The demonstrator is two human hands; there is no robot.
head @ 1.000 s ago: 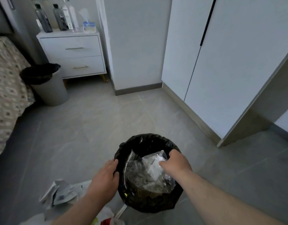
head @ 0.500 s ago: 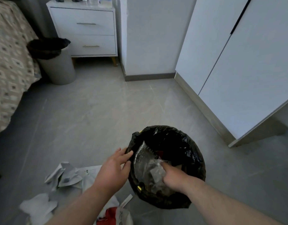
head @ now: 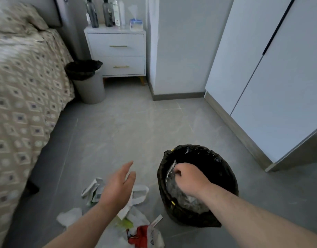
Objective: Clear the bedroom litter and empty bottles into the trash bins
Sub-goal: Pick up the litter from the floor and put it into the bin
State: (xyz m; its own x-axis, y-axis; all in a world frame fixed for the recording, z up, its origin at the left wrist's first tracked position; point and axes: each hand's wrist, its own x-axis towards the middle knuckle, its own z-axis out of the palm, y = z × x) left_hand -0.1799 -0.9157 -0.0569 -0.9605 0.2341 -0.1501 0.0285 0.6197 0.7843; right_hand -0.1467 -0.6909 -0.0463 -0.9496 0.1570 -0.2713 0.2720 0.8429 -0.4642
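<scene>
A bin with a black liner [head: 224, 169] stands on the floor at lower right. My right hand [head: 188, 178] is inside it, fingers curled on a crumpled clear plastic bag [head: 179, 196] that fills the bin's left side. My left hand [head: 118, 187] hovers open, fingers apart, left of the bin and above a litter pile. The pile holds folded white paper [head: 92, 188], a white bag [head: 140, 193], a crumpled tissue [head: 70, 216] and a red and white wrapper [head: 142, 236]. Two dark bottles [head: 92, 13] stand on the far nightstand [head: 118, 51].
A second grey bin with a black liner [head: 89, 86] stands between the bed [head: 25, 86] and the nightstand. White wardrobe doors [head: 279, 86] run along the right. A tissue box [head: 136, 24] and white bottles share the nightstand top. Grey tiled floor lies between.
My left hand has let go of the bin's rim and moved left over the litter. My right hand has pushed the clear plastic deeper into the bin. The view has tilted up.
</scene>
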